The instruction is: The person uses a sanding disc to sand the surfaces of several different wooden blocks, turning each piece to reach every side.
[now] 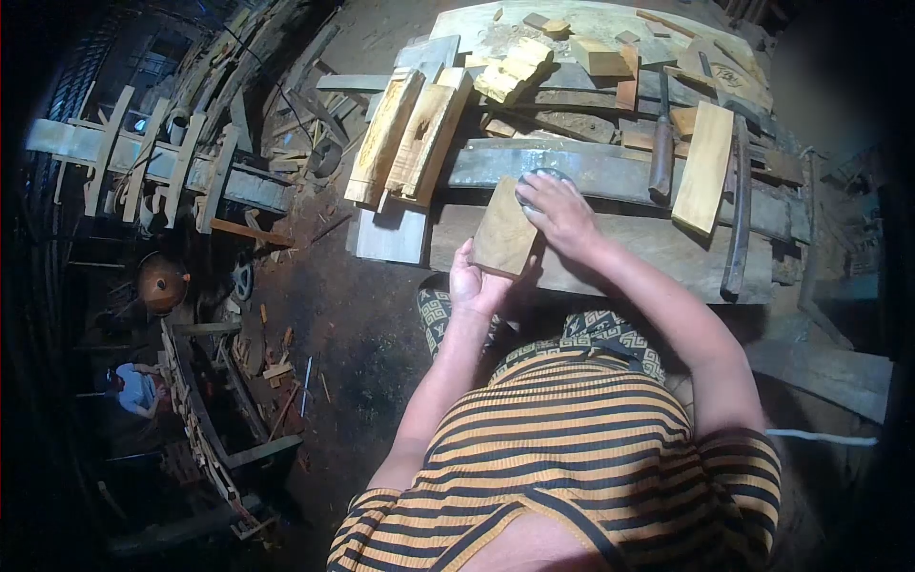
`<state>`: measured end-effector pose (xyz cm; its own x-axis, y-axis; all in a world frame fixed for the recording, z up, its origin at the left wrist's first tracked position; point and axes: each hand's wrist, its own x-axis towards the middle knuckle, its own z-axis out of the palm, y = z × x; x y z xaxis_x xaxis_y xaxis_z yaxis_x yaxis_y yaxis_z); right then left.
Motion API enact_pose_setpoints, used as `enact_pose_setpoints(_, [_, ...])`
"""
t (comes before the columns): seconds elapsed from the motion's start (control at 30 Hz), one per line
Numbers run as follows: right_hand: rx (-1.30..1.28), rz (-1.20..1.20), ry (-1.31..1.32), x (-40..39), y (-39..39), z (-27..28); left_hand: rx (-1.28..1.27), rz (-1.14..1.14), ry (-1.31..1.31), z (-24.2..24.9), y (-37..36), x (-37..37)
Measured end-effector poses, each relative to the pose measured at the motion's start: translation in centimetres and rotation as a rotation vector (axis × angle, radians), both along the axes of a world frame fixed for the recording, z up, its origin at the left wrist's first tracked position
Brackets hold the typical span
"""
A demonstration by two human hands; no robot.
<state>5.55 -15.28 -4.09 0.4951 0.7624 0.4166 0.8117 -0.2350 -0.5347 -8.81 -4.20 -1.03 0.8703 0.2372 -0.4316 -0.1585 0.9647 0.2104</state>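
My left hand (479, 286) is closed around the lower end of a flat, smooth wooden block (505, 234), held tilted over the bench's near edge. My right hand (562, 214) lies at the block's upper right, its fingers curled over a dark round-edged thing (558, 175); its kind is hard to make out. Just beyond my hands runs a long plank with a worn grey face (477, 165). To the right lie a chisel with a brown handle (661, 162), a pale wooden block (703, 172) and a long dark curved bar (737, 219).
Rough yellowish wood pieces (386, 138) lie stacked at the bench's left. Offcuts (600, 57) cover its far side. Leftward, a rack of upright slats (162, 167) stands beyond a round brown pot (163, 283). Another person (141, 389) sits at the far left.
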Motion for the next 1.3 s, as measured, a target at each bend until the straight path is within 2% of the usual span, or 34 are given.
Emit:
enact_pose_setpoints(0.07, [-0.016,-0.053,0.040,-1.0,0.5,0.2,-0.036,0.048,0.015,-1.0,0.4,0.1])
enact_pose_setpoints(0.13, [0.011,0.197,-0.113,-4.7,-0.1,0.9,-0.076,0.094,0.028,-3.7,1.8,-0.3])
enact_pose_setpoints(0.17, [0.033,0.307,-0.045,-6.7,-0.8,2.2,-0.135,-0.118,-0.276,-6.0,3.3,-1.1])
enact_pose_setpoints(0.2, [0.056,0.415,0.024,-8.0,-1.4,3.4,-0.190,-0.332,-0.579,-5.9,3.6,-1.3])
enact_pose_setpoints(0.27, [0.055,0.430,0.050,-6.2,-0.6,3.3,-0.167,-0.325,-0.556,-5.9,3.3,-1.3])
enact_pose_setpoints(0.33, [-0.242,0.262,0.041,-0.9,1.2,4.3,-0.187,0.116,0.014,-1.7,0.9,-0.1])
enact_pose_setpoints(0.37, [-0.151,0.129,0.095,0.8,2.2,2.5,0.058,0.047,0.006,-0.7,-0.1,-0.3])
enact_pose_setpoints(0.4, [-0.059,-0.002,0.148,2.1,3.0,0.6,0.062,0.049,-0.001,-0.6,-0.2,-0.2])
enact_pose_setpoints(0.43, [-0.056,0.000,0.143,3.1,3.1,0.9,0.114,0.051,-0.021,-0.5,-0.2,-0.2])
enact_pose_setpoints(0.47, [-0.043,0.041,0.285,4.0,3.2,1.0,0.165,0.055,-0.039,-0.6,-0.3,-0.2])
enact_pose_setpoints(0.5, [-0.030,0.083,0.427,4.4,3.2,1.5,0.343,0.064,0.087,-0.3,-0.7,0.1])
enact_pose_setpoints(0.53, [-0.032,0.087,0.423,4.1,3.1,2.7,0.342,0.068,0.084,0.2,-0.6,0.1])
enact_pose_setpoints(0.6, [0.225,0.027,0.551,3.4,2.5,4.9,1.034,-0.015,0.153,1.4,-0.7,0.3])
enact_pose_setpoints(0.63, [0.258,0.019,0.460,3.4,2.2,5.0,1.216,0.009,0.185,2.8,-1.5,0.4])
enact_pose_setpoints(0.67, [0.257,0.017,0.461,3.1,2.0,5.0,1.214,0.007,0.185,2.2,-1.3,0.3])
enact_pose_setpoints(0.73, [0.120,0.028,0.140,1.9,1.1,5.1,1.294,0.005,0.149,0.8,-0.8,0.3])
enact_pose_setpoints(0.77, [-0.029,0.026,0.072,0.5,0.8,4.6,1.323,0.003,0.143,0.5,-0.5,0.3])
enact_pose_setpoints(0.8, [-0.007,0.051,-0.080,-1.4,0.1,4.9,1.325,0.000,0.138,0.5,-0.5,0.3])
enact_pose_setpoints(0.87, [0.038,0.265,-0.168,-4.5,-1.0,6.1,1.421,-0.063,0.175,0.1,-0.5,-0.4])
enact_pose_setpoints(0.9, [0.083,0.338,-0.124,-6.8,-1.3,6.4,1.792,-0.114,0.196,-0.8,0.1,-1.3])
enact_pose_setpoints(0.93, [0.130,0.410,-0.080,-8.3,-1.5,6.7,1.191,0.031,0.076,-2.3,-0.1,-1.0])
enact_pose_setpoints(1.0, [0.104,0.419,-0.093,-6.9,-1.3,7.2,0.695,0.038,-0.133,-3.8,0.3,-1.6])
enact_pose_setpoints(1.07, [-0.037,0.340,-0.199,-3.7,-0.9,6.2,1.356,-0.061,0.156,-0.3,-0.5,-0.6])
enact_pose_setpoints(1.1, [-0.017,0.228,-0.142,-1.7,-0.1,5.0,1.466,-0.034,0.206,-2.0,0.2,-0.9])
enact_pose_setpoints(1.13, [0.005,0.114,-0.086,-0.3,0.6,4.7,1.394,-0.007,0.174,-0.7,-0.7,-0.6])
enact_pose_setpoints(1.23, [-0.001,0.022,0.004,0.9,1.0,4.7,1.481,-0.006,0.217,-1.3,-0.4,-0.6])
enact_pose_setpoints(1.3, [-0.028,0.092,-0.057,-1.1,0.6,5.1,1.583,-0.037,0.188,-1.4,-0.2,-0.8])
